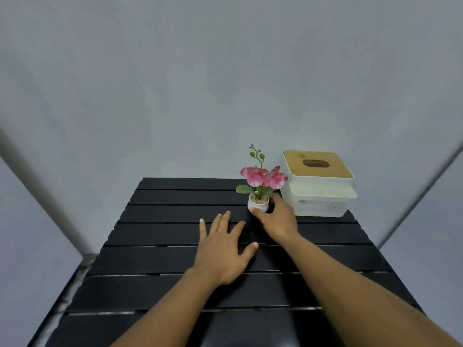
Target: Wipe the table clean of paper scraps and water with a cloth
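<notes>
Right hand [275, 219] is gripping the pot [258, 204] at frame centre; left hand [223, 249] is lying spread on the desk [150, 259]. Tilting risks toppling the top-heavy pot.

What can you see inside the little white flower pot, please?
The white pot holds pale pebble-like filler, with a green stem, leaves and pink flowers rising from it. Anything below the filler is hidden. The right hand wraps the pot's lower side.

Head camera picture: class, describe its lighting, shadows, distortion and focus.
Head view: soft, even light; faint shadows under the left hand and right hand; wide-angle bending of the wall edges; black slatted table dark, low in detail; flower pot and tissue box slightly soft.
</notes>
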